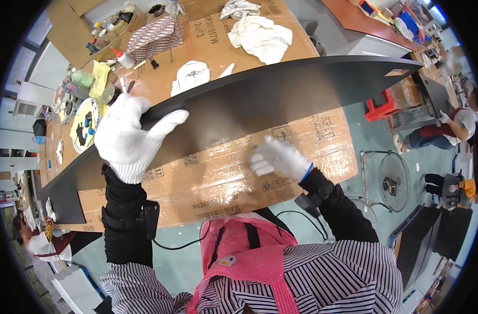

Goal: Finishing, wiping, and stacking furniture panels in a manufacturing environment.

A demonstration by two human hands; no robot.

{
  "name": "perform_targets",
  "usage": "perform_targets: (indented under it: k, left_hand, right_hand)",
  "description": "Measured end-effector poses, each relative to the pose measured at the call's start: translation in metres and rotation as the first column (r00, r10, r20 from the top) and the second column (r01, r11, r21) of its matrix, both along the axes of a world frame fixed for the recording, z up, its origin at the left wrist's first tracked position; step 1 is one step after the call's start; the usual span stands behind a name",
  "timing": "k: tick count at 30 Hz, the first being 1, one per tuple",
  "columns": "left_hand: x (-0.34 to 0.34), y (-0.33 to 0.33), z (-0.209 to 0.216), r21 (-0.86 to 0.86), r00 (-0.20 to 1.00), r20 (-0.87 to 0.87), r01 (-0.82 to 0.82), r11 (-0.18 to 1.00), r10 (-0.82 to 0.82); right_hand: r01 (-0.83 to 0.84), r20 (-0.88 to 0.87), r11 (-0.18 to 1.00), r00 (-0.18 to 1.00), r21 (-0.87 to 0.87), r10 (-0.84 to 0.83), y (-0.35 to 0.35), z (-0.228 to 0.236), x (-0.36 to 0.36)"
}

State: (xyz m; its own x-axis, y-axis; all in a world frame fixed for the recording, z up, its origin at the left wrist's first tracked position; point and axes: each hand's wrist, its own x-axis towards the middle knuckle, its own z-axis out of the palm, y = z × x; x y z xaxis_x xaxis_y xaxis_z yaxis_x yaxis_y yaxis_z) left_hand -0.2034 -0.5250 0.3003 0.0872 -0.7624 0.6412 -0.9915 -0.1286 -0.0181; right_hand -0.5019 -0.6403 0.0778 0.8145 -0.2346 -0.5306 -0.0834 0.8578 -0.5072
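A long black panel (223, 104) stands on edge, slanting across the cardboard-covered table. My left hand (126, 133), in a white knit glove, grips its upper edge on the left. The thumb lies over the near face and the fingers go behind the edge, partly hidden. In front of the panel, over the cardboard, is my right hand (280, 158), also gloved in white and slightly blurred. Its fingers reach left with the thumb apart, and I see nothing held. A small rectangular cutout is near the panel's right end.
Behind the panel lie white cloths (260, 39), a red-tipped white bottle (125, 58) and a patterned box (156, 37). Several bottles sit in an open carton (110, 31). A round white tray (86, 125) stands left. On the right are a floor fan (390, 183), a red stand (380, 107) and other people.
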Motion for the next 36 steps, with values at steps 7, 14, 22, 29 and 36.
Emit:
perform_targets:
  k: [7, 14, 22, 29, 36]
  left_hand:
    - [-0.051, 0.065, -0.008, 0.096, 0.987, -0.139, 0.099, 0.990, -0.085]
    - [-0.130, 0.182, -0.042, 0.555, 0.896, -0.441, 0.312, 0.771, -0.045]
    - [-0.178, 0.253, -0.247, 0.510, 0.899, -0.325, 0.428, 0.747, -0.293]
    - [-0.165, 0.238, -0.258, 0.464, 0.896, -0.372, 0.406, 0.787, -0.243]
    - [-0.074, 0.211, -0.228, 0.201, 0.715, -0.686, 0.012, 0.979, 0.132]
  right_hand:
    - [0.183, 0.182, 0.963, 0.972, -0.199, -0.147, 0.107, 0.115, -0.041]
    - [0.574, 0.208, 0.810, 0.783, 0.124, -0.586, 0.187, 0.169, -0.065]
    - [0.705, -0.250, 0.582, 0.698, 0.405, -0.671, 0.246, -0.002, -0.114]
    - [0.569, -0.390, 0.817, 0.776, 0.095, -0.496, 0.217, -0.039, -0.092]
    - [-0.370, -0.103, 0.402, 0.830, -0.838, 0.548, 0.092, 0.007, -0.035]
